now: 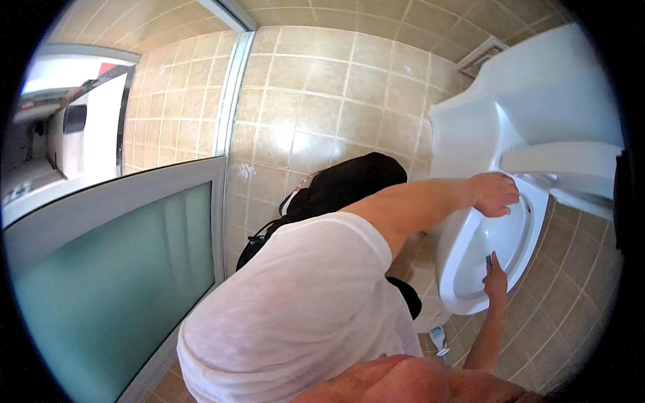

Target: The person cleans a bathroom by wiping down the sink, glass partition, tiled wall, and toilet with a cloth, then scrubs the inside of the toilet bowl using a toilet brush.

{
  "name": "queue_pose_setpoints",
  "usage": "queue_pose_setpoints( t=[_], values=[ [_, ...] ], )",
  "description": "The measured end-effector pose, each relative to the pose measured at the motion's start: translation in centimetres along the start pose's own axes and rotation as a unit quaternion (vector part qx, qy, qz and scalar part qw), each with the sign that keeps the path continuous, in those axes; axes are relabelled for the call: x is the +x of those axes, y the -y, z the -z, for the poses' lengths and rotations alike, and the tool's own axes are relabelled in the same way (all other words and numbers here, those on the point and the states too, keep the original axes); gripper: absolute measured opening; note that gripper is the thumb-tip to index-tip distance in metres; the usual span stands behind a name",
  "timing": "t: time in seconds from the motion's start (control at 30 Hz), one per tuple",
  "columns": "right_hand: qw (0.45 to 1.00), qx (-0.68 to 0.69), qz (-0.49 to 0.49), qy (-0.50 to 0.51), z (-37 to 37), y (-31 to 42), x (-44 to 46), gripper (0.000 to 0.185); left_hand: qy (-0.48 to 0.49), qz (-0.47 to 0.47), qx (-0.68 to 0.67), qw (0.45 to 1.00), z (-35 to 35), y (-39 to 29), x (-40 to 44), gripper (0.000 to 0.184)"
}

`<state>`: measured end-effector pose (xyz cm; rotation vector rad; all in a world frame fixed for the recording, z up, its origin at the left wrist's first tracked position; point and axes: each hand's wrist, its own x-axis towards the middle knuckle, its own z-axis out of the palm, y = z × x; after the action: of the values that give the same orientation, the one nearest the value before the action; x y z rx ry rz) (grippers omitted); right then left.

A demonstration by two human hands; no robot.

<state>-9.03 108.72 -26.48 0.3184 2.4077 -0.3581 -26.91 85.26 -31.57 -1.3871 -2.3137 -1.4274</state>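
Note:
A white ceramic basin [463, 282] with an oval bowl is at the right. Over its upper rim is my left hand [496, 193], back upward and fingers curled down. What those fingers hold, if anything, is hidden. Lower down, my right hand [496, 279] reaches in over the near side of the bowl. It pinches a small grey piece [489, 263], whose kind I cannot make out, close to the bowl's inner surface.
A white panel [564, 159] stands beyond the bowl, near a large white fixture [537, 87]. Black cloth [356, 176] shows beside my white shirt [289, 289]. A frosted glass door [121, 289] is at left. A white and blue bottle-like item [438, 339] is below the basin.

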Motion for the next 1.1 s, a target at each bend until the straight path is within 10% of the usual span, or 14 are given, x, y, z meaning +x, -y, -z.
queue_pose_setpoints(
  t=[0.07, 0.53, 0.87, 1.1],
  values=[
    [0.969, -0.225, 0.079, -0.059, -0.4, 0.9, 1.6, 0.042, 0.019, 0.015, 0.010, 1.000, -0.6, 0.1, 0.3, 0.039],
    [0.977, -0.198, -0.045, 0.066, 1.7, 4.2, -6.1, 0.045, -0.029, -0.063, 0.036, 0.997, 2.0, 2.7, 0.3, 0.035],
    [0.987, -0.157, -0.040, -0.015, -3.5, 9.0, 5.0, 0.047, -0.013, -0.066, 0.055, 0.996, 2.8, 2.7, 0.5, 0.034],
    [0.993, -0.098, -0.065, -0.031, -1.3, 5.1, -2.8, 0.041, -0.003, -0.056, 0.079, 0.995, 3.0, 2.3, 0.8, 0.033]
  ],
)
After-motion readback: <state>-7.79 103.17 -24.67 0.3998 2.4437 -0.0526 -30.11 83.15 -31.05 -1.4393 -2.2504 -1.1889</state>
